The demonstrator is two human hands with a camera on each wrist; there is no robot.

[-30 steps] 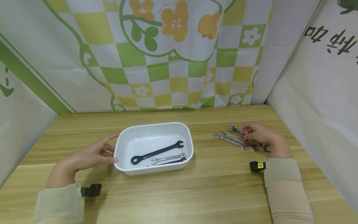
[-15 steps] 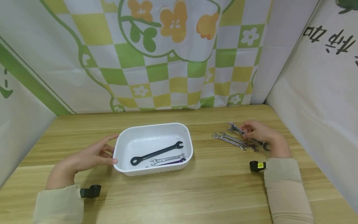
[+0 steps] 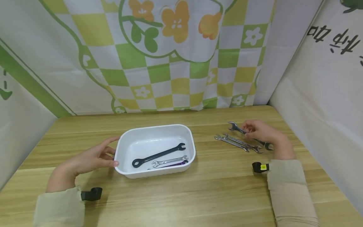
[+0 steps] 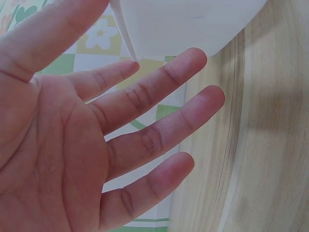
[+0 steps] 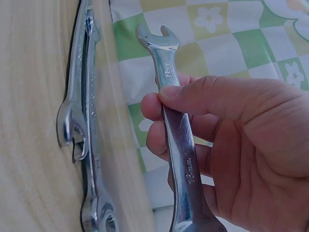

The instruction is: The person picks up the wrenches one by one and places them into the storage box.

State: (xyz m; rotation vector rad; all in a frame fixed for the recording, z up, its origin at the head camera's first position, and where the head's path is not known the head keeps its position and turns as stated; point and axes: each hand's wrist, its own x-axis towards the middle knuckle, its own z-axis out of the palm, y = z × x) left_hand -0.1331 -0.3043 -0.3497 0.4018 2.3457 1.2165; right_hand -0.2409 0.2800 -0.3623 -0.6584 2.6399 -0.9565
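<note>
My right hand (image 3: 262, 132) pinches a shiny silver open-end wrench (image 5: 182, 140) between thumb and fingers; its jaw end points up in the right wrist view. Below it on the table lie two more silver wrenches, a shorter one (image 3: 231, 143) and a longer one (image 3: 242, 142), side by side. At the left end of a white plastic tub (image 3: 147, 127), the thumb and index finger of my left hand (image 3: 85, 160) touch the rim, its fingers fairly straight. Inside the tub are a black combination wrench (image 3: 158, 155), a small silver wrench (image 3: 169, 161) and a purple one (image 3: 175, 164), partly hidden by the near wall.
A wood-grain table (image 3: 198, 195) carries everything. Behind it hangs a checked, flowered cloth (image 3: 184, 75), and a white sheet with dark characters (image 3: 323, 78) rises on the right. Black wrist cameras (image 3: 92, 194) are strapped at both sleeves.
My right hand has risen slightly with the silver wrench, so it sits farther from the two wrenches lying on the table. The left hand stays at the tub rim.
</note>
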